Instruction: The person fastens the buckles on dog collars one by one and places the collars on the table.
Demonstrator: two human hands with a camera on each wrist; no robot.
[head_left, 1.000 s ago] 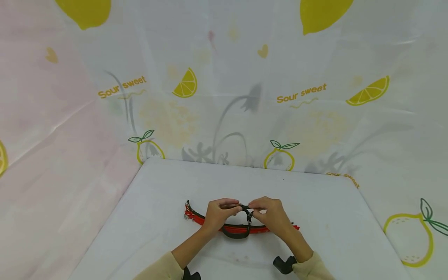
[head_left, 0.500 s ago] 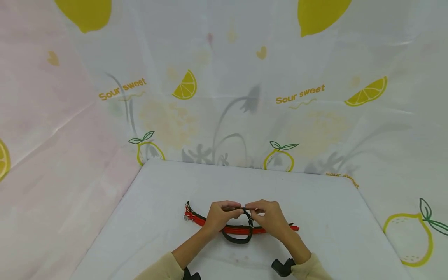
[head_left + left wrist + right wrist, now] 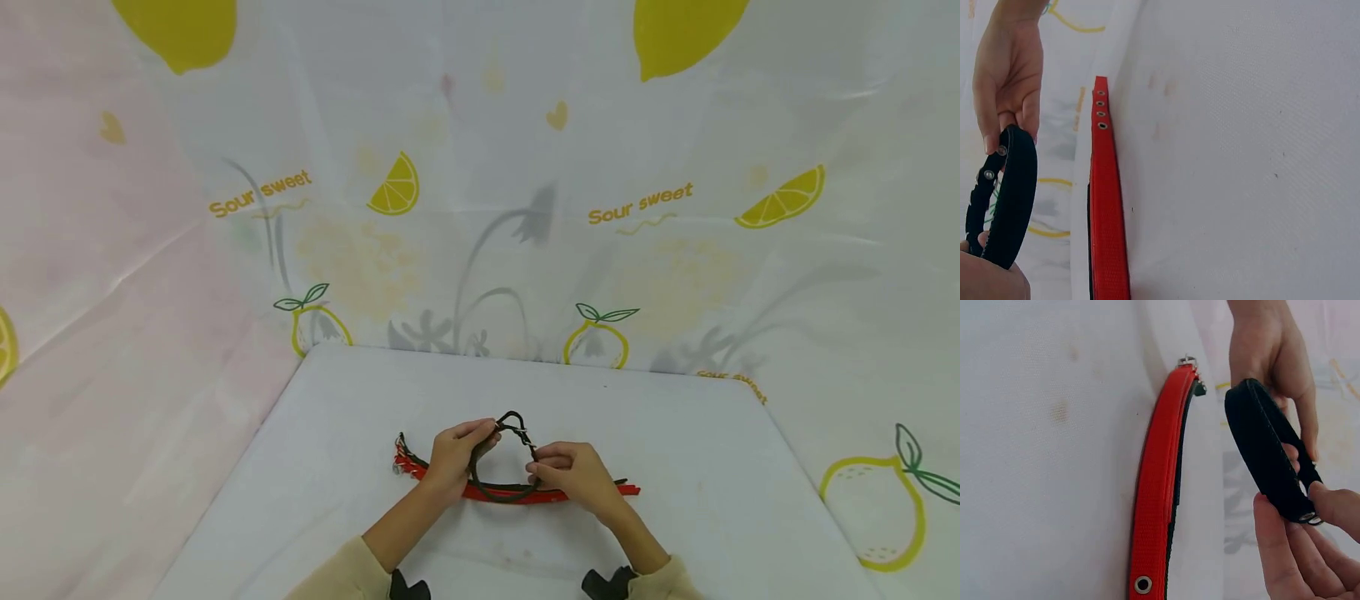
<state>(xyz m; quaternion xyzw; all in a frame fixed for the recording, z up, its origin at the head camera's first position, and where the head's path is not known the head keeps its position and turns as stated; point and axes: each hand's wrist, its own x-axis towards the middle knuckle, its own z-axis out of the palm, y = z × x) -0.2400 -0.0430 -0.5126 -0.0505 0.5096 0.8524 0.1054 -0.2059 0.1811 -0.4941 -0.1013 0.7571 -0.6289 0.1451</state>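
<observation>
A black dog collar (image 3: pixel 529 443) with metal eyelets is bent into a loop between the two hands. My left hand (image 3: pixel 448 458) pinches the loop's left side between thumb and fingers. On the other side, my right hand (image 3: pixel 576 477) pinches the collar lower down, by its eyelets in the right wrist view. The collar's black band (image 3: pixel 1016 194) shows broad and curved in the left wrist view. Behind the loop, a bundle of red collars (image 3: pixel 551 497) lies across the table, partly hidden by the hands. A dark collar edge runs along the red ones.
The bundle's buckles and small metal parts (image 3: pixel 405 463) lie at its left end, its eyelets (image 3: pixel 1102 114) at the right. A white tabletop (image 3: pixel 660 433) spreads around it. Lemon-printed cloth (image 3: pixel 465 250) hangs behind and at the sides.
The hands have moved apart from their earlier fingertip-to-fingertip position at the collar's top. The left has shifted slightly left, the right slid lower along the band, and the loop now stands wider and higher.
</observation>
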